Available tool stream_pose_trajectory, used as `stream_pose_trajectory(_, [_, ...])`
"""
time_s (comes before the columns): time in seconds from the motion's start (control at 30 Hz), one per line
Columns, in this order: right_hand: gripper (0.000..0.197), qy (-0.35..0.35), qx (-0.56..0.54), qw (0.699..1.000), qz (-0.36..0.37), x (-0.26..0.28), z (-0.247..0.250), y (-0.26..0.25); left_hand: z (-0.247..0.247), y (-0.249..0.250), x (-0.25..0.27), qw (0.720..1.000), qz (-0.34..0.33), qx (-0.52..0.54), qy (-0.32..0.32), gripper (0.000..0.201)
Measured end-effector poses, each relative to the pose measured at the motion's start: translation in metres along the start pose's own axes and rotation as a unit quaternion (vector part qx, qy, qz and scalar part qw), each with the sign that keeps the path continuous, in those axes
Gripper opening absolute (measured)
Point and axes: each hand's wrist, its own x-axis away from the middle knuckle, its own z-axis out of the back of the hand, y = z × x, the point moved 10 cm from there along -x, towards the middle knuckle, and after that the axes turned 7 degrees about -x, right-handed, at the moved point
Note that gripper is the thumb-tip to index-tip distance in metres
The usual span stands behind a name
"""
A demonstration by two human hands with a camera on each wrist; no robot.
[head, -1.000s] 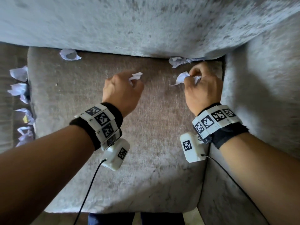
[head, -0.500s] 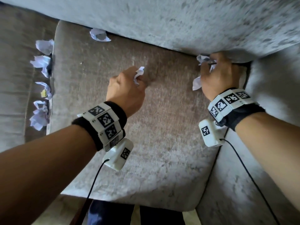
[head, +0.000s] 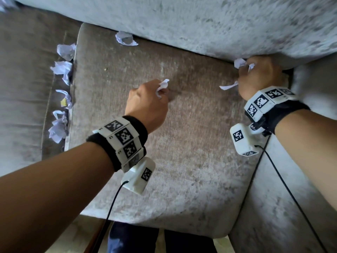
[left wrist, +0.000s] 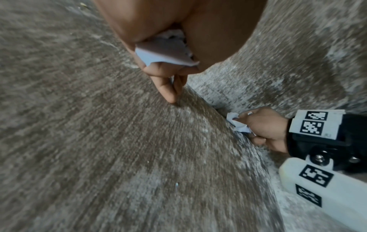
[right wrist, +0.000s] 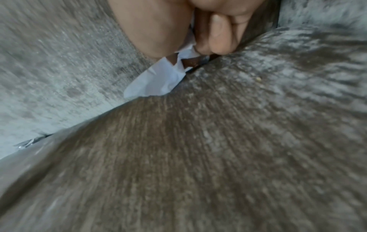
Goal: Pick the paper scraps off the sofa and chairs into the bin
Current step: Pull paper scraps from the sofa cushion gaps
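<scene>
My left hand (head: 156, 95) hovers over the middle of the brown seat cushion (head: 182, 152) and grips a crumpled white scrap (head: 162, 86), which shows under the palm (left wrist: 164, 53) in the left wrist view. My right hand (head: 255, 77) is at the cushion's back right corner, against the grey backrest (head: 200, 21). Its fingers curl round white paper scraps (head: 238, 63), with a strip (head: 228, 86) sticking out to the left; in the right wrist view the scrap (right wrist: 158, 78) lies at the crease. The bin is not in view.
One crumpled scrap (head: 125, 38) lies at the cushion's back left. Several more scraps (head: 62, 70) sit in the gap along the cushion's left edge. The grey armrest (head: 300, 198) rises on the right. Cables hang from both wrist cameras.
My right hand moved from the open cushion back into the rear right corner, onto the scrap lying there. The left hand kept its scrap and barely shifted. The head view swung leftward.
</scene>
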Motion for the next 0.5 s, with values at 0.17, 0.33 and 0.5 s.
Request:
stream_pose_trajectory(0.17, [0.031, 0.016, -0.039, 0.999, 0.016, 0.013, -0.008, -0.011, 0.002, 0.001, 0.005, 1.0, 0.001, -0.016, -0.004, 0.024])
stream_pose_trajectory(0.33, [0.047, -0.01, -0.055, 0.997, 0.044, 0.033, -0.019, -0.03, 0.01, 0.004, 0.012, 1.0, -0.003, -0.004, -0.004, 0.026])
stream_pose_trajectory(0.5, [0.057, -0.014, -0.087, 0.993, 0.078, 0.058, -0.014, -0.055, 0.023, -0.006, 0.021, 0.999, 0.013, 0.029, 0.015, 0.023])
